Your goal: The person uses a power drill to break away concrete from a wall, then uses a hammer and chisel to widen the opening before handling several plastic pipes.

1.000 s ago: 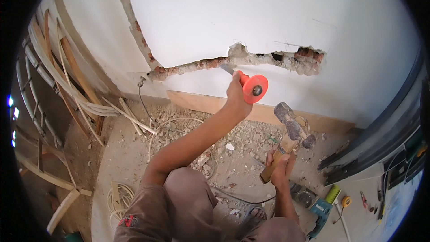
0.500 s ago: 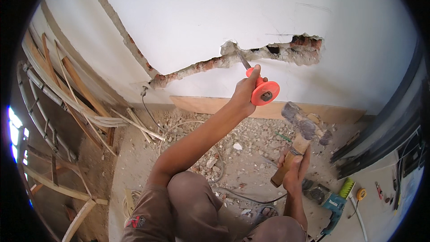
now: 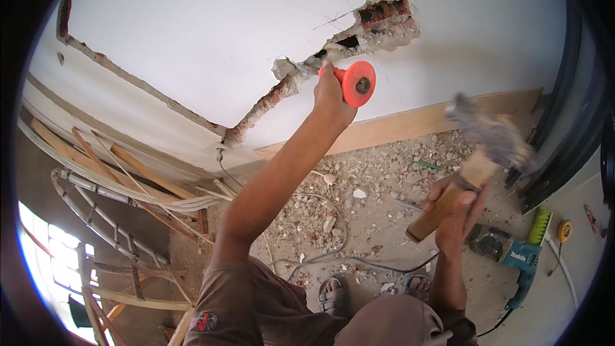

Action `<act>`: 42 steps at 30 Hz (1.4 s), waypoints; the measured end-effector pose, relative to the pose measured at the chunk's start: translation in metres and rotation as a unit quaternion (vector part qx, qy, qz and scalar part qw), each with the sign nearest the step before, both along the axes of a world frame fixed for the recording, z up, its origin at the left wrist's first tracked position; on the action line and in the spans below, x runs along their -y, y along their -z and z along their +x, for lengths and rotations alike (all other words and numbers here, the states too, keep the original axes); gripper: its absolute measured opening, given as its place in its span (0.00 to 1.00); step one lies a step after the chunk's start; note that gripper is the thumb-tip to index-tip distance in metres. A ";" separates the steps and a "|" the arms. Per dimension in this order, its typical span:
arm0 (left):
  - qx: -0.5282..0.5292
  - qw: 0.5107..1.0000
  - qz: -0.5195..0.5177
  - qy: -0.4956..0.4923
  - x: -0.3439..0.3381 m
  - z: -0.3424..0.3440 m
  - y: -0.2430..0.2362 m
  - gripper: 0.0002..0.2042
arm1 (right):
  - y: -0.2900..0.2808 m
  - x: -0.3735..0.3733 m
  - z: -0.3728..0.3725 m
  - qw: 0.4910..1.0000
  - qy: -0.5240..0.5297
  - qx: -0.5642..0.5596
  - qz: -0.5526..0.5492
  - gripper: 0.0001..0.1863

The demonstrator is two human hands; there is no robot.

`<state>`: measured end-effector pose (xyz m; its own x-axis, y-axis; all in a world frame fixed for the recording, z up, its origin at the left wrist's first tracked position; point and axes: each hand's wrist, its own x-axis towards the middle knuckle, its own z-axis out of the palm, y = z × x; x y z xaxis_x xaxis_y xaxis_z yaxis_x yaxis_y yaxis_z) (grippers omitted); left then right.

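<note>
My left hand (image 3: 333,97) is wrapped round the grip of a chisel, whose round orange hand guard (image 3: 360,83) faces me. The chisel's tip lies at the rough channel (image 3: 278,93) cut in the white wall; my fingers and the guard hide part of it. Out to the right, my right hand (image 3: 456,208) grips the wooden handle of a hammer (image 3: 490,138). The hammer's head is raised, blurred by motion and apart from the chisel. Red brick shows inside the wider hole (image 3: 384,16) at the channel's upper right end.
Rubble (image 3: 320,211) covers the floor below a wooden board (image 3: 416,118) along the wall. A teal power drill (image 3: 519,259) lies at right, near a yellow tape measure (image 3: 564,230). A cable (image 3: 359,259) crosses the floor. Wooden strips (image 3: 147,173) and a metal ladder-like frame (image 3: 102,218) stand left.
The view has turned, so the wall channel slopes more steeply. The hammer has swung right, farther from the chisel. My left hand still holds the chisel at the channel.
</note>
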<state>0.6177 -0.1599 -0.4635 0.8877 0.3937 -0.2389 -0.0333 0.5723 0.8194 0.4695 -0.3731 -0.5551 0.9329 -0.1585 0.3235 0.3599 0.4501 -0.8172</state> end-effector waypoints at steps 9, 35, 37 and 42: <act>0.058 0.994 -0.086 0.021 0.008 0.032 -0.002 0.16 | 0.020 -0.058 0.069 0.996 0.019 0.051 0.068 0.15; 0.044 0.998 -0.036 -0.012 0.001 0.004 0.005 0.16 | 0.008 -0.031 0.047 0.991 -0.109 -0.059 0.051 0.20; 0.044 0.997 -0.055 -0.027 0.001 0.007 0.002 0.16 | 0.000 -0.023 0.039 0.992 -0.090 -0.032 0.085 0.20; 0.050 0.996 -0.060 -0.038 0.004 0.011 -0.003 0.17 | -0.026 -0.016 0.039 0.953 0.012 0.177 0.246 0.23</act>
